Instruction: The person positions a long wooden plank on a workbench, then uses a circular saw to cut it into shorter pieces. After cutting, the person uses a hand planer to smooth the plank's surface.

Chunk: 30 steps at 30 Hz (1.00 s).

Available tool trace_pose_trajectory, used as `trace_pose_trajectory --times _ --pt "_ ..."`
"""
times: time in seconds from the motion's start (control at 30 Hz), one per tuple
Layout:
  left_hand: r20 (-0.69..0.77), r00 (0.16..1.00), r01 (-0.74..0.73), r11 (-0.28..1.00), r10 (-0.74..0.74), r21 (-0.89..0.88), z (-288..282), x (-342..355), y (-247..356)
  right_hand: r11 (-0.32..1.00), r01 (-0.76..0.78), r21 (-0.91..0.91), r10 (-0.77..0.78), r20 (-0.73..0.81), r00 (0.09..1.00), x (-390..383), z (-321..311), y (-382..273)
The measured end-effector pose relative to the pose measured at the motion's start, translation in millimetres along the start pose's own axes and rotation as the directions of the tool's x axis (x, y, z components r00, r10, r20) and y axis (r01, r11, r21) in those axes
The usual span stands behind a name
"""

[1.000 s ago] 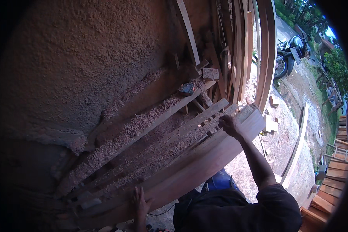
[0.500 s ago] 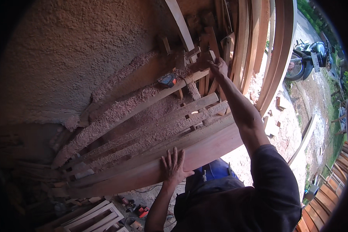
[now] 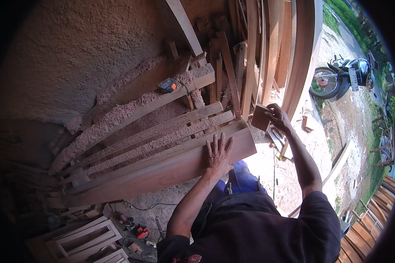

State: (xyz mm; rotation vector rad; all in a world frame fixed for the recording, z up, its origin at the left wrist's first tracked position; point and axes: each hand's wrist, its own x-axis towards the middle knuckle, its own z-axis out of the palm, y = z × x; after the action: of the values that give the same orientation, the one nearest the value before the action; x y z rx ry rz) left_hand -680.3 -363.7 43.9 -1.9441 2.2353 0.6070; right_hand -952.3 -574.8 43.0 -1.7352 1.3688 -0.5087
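Note:
A long, smooth wooden plank (image 3: pixel 162 177) slants across in front of me, its right end near my waist. My left hand (image 3: pixel 218 153) lies on top of it near that end, palm down with fingers spread. In my right hand (image 3: pixel 280 119) is a small flat wooden block (image 3: pixel 261 117), gripped along its edge just past the plank's end. Behind the plank run narrower boards (image 3: pixel 162 142) strewn with shavings.
A thick beam (image 3: pixel 136 105) heaped with shavings carries an orange-and-black tape measure (image 3: pixel 166 85). Tall boards (image 3: pixel 274 52) lean at the back right. Wooden frames (image 3: pixel 87 239), a red power tool (image 3: pixel 142 232) and a cord lie at lower left. A motorcycle (image 3: pixel 346 76) stands outside.
My right hand has come back from the far end of the beam, now with the wooden block beyond the plank's end. My left hand has slid right along the plank.

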Motion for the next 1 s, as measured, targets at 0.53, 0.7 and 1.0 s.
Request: trace_pose_trajectory --times 0.53,0.7,1.0 --pt "-0.123 0.980 -0.151 0.987 0.156 0.047 -59 13 38 0.966 0.240 0.099 -0.259 0.444 0.858 11 10 34" --pt "-0.104 0.982 -0.152 0.985 0.160 0.077 -75 3 41 0.963 0.220 0.153 -0.268 0.548 0.792 22 30 39" --pt "-0.117 0.984 -0.133 0.990 0.137 0.040 -45 17 40 0.914 -0.004 0.405 -0.208 0.479 0.853 -3 62 43"
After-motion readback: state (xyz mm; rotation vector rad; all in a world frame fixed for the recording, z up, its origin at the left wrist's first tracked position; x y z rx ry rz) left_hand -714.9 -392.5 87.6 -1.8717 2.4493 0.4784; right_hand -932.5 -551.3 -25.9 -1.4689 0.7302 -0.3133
